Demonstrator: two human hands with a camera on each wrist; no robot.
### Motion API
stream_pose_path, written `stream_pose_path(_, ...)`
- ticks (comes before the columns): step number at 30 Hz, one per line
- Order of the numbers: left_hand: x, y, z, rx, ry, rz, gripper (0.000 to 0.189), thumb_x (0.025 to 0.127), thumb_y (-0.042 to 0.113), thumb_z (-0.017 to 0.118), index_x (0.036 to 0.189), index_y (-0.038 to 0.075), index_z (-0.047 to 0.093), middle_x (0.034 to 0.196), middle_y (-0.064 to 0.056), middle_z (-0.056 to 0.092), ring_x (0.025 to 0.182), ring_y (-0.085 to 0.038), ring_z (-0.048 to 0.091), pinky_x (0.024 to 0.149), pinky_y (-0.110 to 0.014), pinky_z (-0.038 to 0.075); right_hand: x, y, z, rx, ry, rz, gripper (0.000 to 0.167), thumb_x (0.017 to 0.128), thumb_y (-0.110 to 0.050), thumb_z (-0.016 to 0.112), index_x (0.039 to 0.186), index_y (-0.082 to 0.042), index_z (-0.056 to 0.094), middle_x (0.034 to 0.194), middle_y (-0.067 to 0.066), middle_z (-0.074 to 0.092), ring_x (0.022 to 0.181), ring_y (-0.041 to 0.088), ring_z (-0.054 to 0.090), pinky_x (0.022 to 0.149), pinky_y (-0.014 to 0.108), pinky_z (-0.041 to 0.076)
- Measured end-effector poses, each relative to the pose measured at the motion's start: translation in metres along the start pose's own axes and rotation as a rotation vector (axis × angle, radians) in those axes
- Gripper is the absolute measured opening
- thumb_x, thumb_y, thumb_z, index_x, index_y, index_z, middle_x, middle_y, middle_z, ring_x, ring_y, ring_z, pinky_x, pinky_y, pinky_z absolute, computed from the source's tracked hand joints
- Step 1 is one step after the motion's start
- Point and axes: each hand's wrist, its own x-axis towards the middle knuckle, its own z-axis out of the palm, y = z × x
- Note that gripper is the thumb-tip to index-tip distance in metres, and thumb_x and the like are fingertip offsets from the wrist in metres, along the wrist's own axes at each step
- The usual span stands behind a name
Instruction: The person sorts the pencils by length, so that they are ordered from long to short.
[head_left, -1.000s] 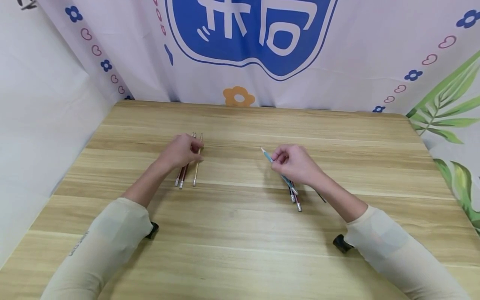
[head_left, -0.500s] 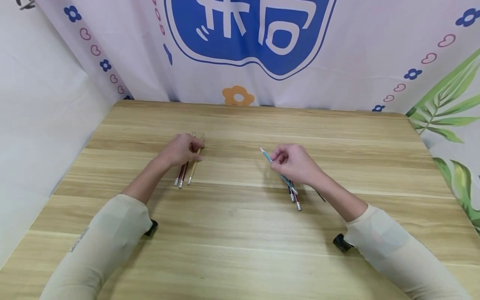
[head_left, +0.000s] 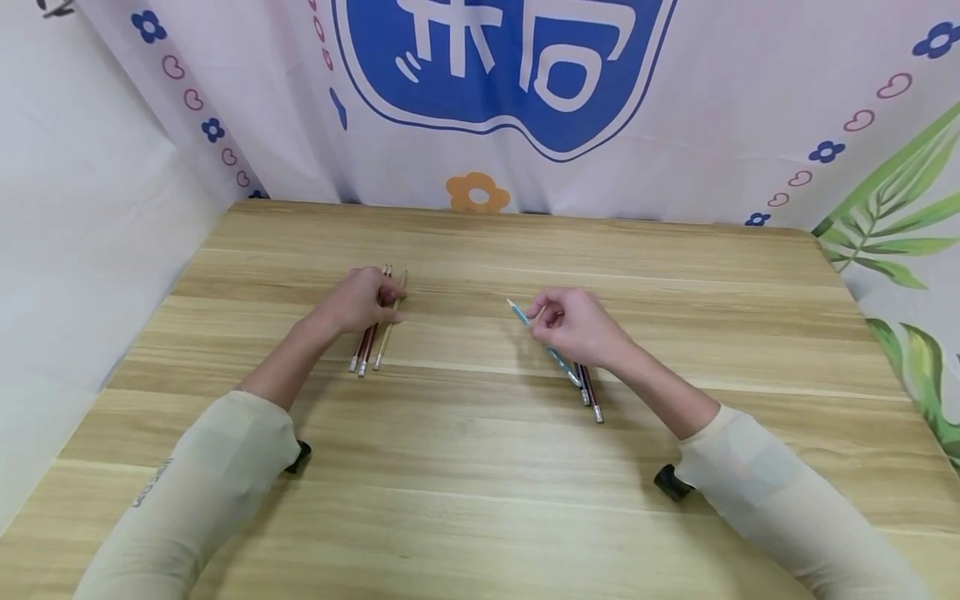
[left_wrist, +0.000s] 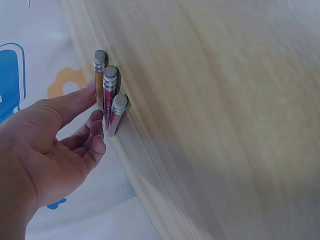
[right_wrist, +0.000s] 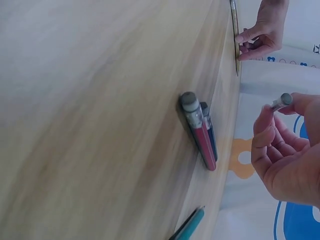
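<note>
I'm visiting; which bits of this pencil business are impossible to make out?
Light blue pencil, head view: middle hidden by the right hand.
Teal pencil, right wrist view: near end cut off by bottom edge.
Two dark red pencils, head view: partly hidden by the left hand.
Sleeve lettering, head view: too small and blurred.

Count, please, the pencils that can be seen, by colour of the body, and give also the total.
Red pencils: 3
Yellow pencil: 1
Dark blue pencil: 1
Light blue pencil, held in the right hand: 1
Teal pencil: 1
Total: 7
</note>
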Motion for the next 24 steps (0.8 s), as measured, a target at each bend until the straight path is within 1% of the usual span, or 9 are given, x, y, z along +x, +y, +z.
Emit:
stream_pose_path(2,-0.001,0.0,-0.001,0.01,0.004,-0.003,0.039,0.09,0.005,0.08,0.124,-0.011,0.069,0.099,-0.02,0.069,0.089,-0.028,0.059,0.082,-0.045,0.052,0.002,-0.001,0.002,0.009,-0.012,-0.021,0.015,0.087,0.003,0.066,0.102,0.002,0.068,0.079,0.008,0.07,0.069,0.015,0.062,0.064,0.024,0.051)
stream_pose_path(5,-0.003,0.0,-0.002,0.021,0.001,-0.015,0.035,0.09,0.005,0.08,0.121,-0.009,0.071,0.092,-0.018,0.066,0.086,-0.028,0.057,0.079,-0.044,0.05,0.004,-0.002,0.004,0.016,-0.037,-0.054,0.017,0.089,0.005,0.066,0.106,0.002,0.067,0.081,0.011,0.071,0.071,0.017,0.064,0.067,0.026,0.053)
stream_pose_path(9,-0.003,-0.002,-0.003,0.031,-0.003,-0.029,0.037,0.09,0.005,0.08,0.122,-0.01,0.07,0.09,-0.016,0.065,0.084,-0.027,0.056,0.076,-0.042,0.05,0.008,-0.004,0.007,0.031,-0.067,-0.086,0.018,0.093,0.006,0.064,0.11,0.004,0.066,0.085,0.015,0.07,0.077,0.02,0.065,0.073,0.03,0.055)
stream_pose_path(14,-0.004,-0.004,-0.004,0.03,-0.005,-0.043,0.041,0.091,0.006,0.079,0.127,-0.012,0.066,0.095,-0.018,0.066,0.084,-0.027,0.057,0.074,-0.039,0.05,0.011,-0.005,0.01,0.047,-0.081,-0.089,0.019,0.096,0.005,0.061,0.114,0.005,0.068,0.094,0.018,0.069,0.083,0.022,0.064,0.078,0.032,0.057)
stream_pose_path(19,-0.007,-0.006,-0.005,0.019,-0.01,-0.057,0.042,0.093,0.006,0.077,0.129,-0.011,0.065,0.098,-0.019,0.064,0.084,-0.026,0.055,0.071,-0.035,0.047,0.015,-0.007,0.013,0.027,-0.077,-0.08,0.024,0.096,0.004,0.056,0.113,0.003,0.073,0.106,0.019,0.071,0.09,0.022,0.062,0.082,0.033,0.055)
stream_pose_path(21,-0.008,-0.007,-0.005,0.008,-0.014,-0.064,0.042,0.094,0.006,0.076,0.13,-0.011,0.065,0.101,-0.02,0.064,0.084,-0.026,0.055,0.07,-0.035,0.047,0.018,-0.008,0.014,0.024,-0.075,-0.073,0.023,0.096,0.002,0.056,0.111,0.004,0.074,0.104,0.017,0.07,0.09,0.022,0.062,0.082,0.031,0.054)
stream_pose_path(24,-0.008,-0.009,-0.005,0.001,-0.018,-0.072,0.042,0.094,0.006,0.076,0.131,-0.011,0.064,0.106,-0.022,0.065,0.086,-0.027,0.056,0.072,-0.036,0.049,0.021,-0.009,0.016,0.05,-0.082,-0.053,0.021,0.094,0.0,0.058,0.107,0.004,0.074,0.097,0.014,0.069,0.084,0.02,0.063,0.071,0.027,0.054)
